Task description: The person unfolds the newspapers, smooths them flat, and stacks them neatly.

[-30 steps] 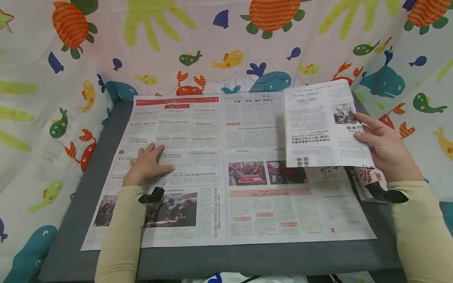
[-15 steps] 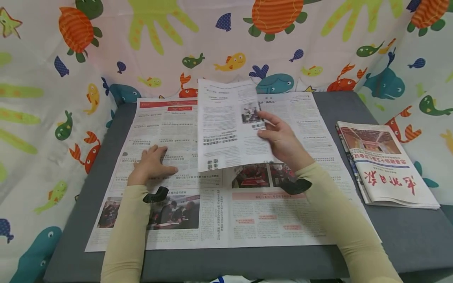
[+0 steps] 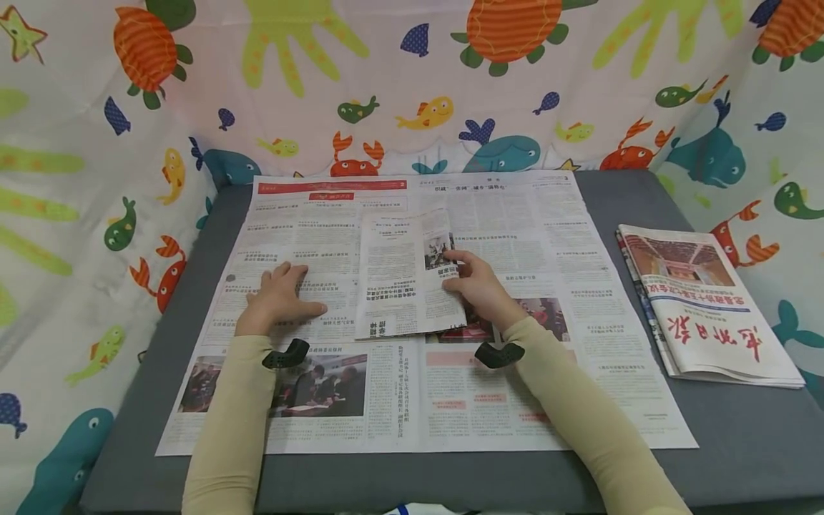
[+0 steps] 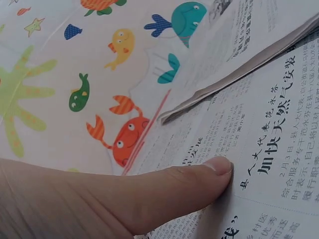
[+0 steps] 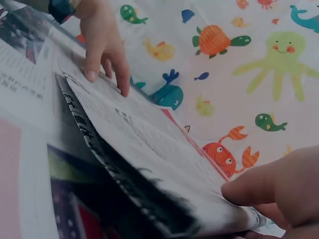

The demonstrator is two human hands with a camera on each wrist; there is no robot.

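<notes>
Between the thumb and fingers of the right hand (image 3: pixel 481 290), the right-hand edge of a folded newspaper (image 3: pixel 402 279) is pinched, while the left hand (image 3: pixel 277 297) is laid on an open newspaper sheet (image 3: pixel 614 343) with its fingers spread and nothing held. Over the last second the folded newspaper has been carried leftward from above the sheet's right side and lowered; it is now placed low over the sheet's middle, across the centre fold and just beside the left thumb. Its layers are seen parted along one edge in the right wrist view (whether its whole underside is touching cannot be told). By the lowering, the set-down can be judged nearly done, though the pinch has not been released. The left hand has been kept in about the same spot, and the sheet seems to be steadied by it. On the grey table (image 3: pixel 450 479), to the right of the sheet, a stack of folded newspapers (image 3: pixel 714 307) has been left fully uncovered by the arm's move.
</notes>
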